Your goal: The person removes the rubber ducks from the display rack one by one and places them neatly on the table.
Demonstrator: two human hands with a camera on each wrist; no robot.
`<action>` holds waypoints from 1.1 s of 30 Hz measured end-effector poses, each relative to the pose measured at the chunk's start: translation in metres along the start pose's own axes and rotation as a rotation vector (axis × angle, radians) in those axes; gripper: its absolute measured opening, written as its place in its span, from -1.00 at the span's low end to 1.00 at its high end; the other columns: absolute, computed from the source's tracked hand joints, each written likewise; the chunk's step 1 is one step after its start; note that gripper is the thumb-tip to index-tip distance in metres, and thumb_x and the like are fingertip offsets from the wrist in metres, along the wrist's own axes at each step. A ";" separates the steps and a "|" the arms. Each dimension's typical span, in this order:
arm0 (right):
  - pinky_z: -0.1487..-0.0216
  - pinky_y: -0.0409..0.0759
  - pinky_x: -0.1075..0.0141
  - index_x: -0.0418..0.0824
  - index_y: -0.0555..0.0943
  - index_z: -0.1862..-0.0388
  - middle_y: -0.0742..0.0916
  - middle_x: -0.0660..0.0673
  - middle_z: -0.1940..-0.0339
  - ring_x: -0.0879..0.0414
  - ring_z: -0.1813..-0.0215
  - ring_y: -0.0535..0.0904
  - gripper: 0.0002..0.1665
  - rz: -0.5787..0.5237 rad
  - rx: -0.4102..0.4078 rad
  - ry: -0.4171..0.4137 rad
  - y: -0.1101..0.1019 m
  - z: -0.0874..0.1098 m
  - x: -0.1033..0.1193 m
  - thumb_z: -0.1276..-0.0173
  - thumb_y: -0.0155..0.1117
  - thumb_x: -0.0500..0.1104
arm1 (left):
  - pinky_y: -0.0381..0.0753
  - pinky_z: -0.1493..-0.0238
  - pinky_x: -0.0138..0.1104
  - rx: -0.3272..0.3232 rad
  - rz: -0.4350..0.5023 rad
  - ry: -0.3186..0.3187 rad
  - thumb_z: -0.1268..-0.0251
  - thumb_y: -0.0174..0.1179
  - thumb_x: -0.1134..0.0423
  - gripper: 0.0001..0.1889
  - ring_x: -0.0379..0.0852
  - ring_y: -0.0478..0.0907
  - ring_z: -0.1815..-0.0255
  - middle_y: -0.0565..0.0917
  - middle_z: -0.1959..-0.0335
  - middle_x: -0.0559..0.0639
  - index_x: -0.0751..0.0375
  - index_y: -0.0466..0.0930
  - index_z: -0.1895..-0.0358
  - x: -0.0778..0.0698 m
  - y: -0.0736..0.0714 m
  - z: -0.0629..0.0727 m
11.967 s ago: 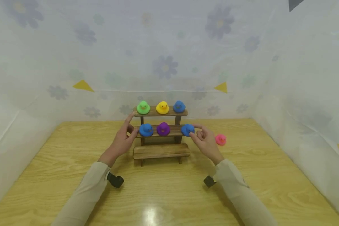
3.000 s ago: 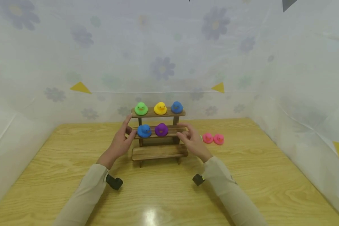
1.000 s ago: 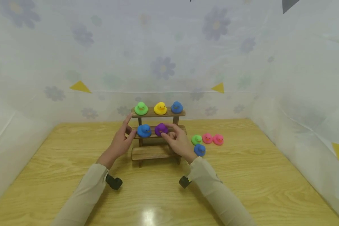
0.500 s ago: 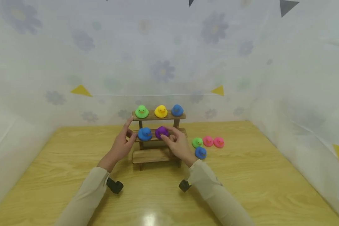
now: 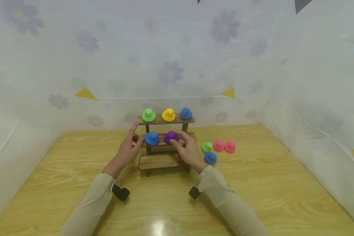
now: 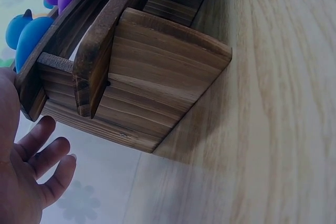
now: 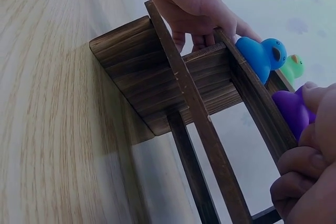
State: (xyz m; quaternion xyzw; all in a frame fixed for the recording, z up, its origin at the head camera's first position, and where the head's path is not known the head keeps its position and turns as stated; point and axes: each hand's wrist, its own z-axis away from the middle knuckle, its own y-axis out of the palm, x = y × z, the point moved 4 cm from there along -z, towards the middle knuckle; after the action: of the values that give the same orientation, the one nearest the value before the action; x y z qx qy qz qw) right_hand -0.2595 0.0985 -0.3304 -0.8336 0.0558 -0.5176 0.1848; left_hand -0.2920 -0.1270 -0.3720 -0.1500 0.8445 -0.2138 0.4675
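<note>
Pinching a purple duck (image 5: 169, 136) on the middle shelf (image 5: 161, 141), the right hand (image 5: 189, 150) reaches over the lowest shelf (image 5: 159, 161) while the left hand (image 5: 128, 149), its grip loosely spread, touches the wooden stand's (image 6: 157, 66) end, apparently steadying it; three ducks (image 5: 168, 115) line the top shelf (image 5: 158, 120) behind.

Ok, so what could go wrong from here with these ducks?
The right hand pinches the purple duck close beside the blue duck on the middle shelf, so a sideways slip might knock that one off. The left hand is at one end of the wooden stand, so a nudge there could topple the yellow duck on the top shelf.
</note>
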 end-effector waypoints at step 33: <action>0.56 0.20 0.45 -0.42 0.44 -0.23 0.38 0.01 0.67 0.31 0.65 0.21 -0.58 0.031 -0.024 0.035 -0.021 0.006 -0.025 -0.43 0.13 -0.31 | 0.40 0.48 -0.36 -0.005 0.001 0.000 -0.51 -0.05 0.29 -0.34 -0.14 0.35 0.37 0.43 0.33 0.08 -0.02 -0.08 -0.56 0.001 0.001 -0.001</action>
State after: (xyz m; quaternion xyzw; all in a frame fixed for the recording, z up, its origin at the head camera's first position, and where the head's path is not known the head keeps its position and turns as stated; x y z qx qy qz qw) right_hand -0.2679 0.1265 -0.3455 -0.8255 0.0785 -0.5286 0.1816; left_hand -0.2931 -0.1267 -0.3729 -0.1508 0.8451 -0.2115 0.4672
